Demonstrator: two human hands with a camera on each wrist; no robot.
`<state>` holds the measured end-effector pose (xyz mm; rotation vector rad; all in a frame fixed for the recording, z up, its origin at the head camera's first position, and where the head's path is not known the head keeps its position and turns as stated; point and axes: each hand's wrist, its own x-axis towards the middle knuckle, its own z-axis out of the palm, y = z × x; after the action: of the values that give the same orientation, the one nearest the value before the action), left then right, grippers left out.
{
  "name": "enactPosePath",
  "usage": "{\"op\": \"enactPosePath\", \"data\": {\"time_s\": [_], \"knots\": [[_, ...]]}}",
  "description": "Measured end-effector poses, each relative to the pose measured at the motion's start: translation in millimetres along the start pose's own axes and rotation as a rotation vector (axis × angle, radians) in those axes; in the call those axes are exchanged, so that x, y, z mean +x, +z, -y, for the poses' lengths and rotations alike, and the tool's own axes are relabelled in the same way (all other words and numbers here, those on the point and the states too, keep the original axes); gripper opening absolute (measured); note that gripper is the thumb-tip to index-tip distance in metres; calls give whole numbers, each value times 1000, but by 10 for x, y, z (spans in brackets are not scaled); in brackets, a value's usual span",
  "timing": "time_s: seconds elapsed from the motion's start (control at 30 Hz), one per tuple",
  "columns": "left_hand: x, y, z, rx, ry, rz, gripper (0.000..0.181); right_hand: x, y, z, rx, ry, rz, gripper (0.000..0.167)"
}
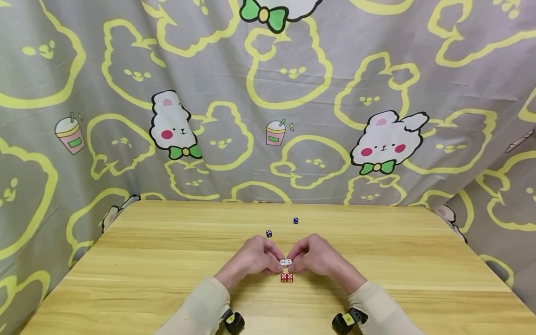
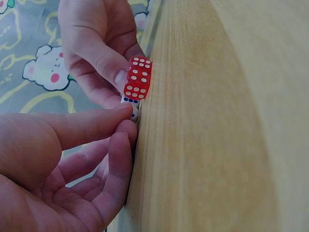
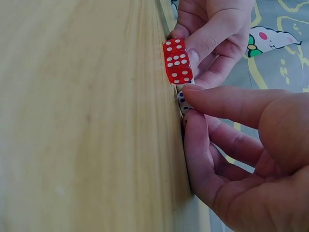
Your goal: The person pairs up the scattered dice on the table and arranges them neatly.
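Left hand [image 1: 257, 257], right hand [image 1: 316, 257]: your fingers pinch paired white dice [image 1: 283, 262] from opposite sides, likely to square them | at worktop [image 1: 377, 246], just beyond red dice [image 1: 284, 278] | blue dice [image 1: 269, 233] farther off

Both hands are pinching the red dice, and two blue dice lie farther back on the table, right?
Not quite: the left hand and right hand are pinching the white dice, as the head view shows; the blue dice do lie farther back on the table.
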<state>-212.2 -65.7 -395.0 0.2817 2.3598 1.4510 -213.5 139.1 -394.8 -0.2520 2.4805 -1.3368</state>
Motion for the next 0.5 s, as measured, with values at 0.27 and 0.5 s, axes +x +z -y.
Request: {"op": "enactPosePath", "data": {"time_s": [0.27,0.5], "knots": [[0,1,-8,-3,-1,-1,13,-5,-1,9,3,12,-7,16],[5,-4,-13,1,-1,-4,14,-6,-5,12,12,12,-4,16]]}}
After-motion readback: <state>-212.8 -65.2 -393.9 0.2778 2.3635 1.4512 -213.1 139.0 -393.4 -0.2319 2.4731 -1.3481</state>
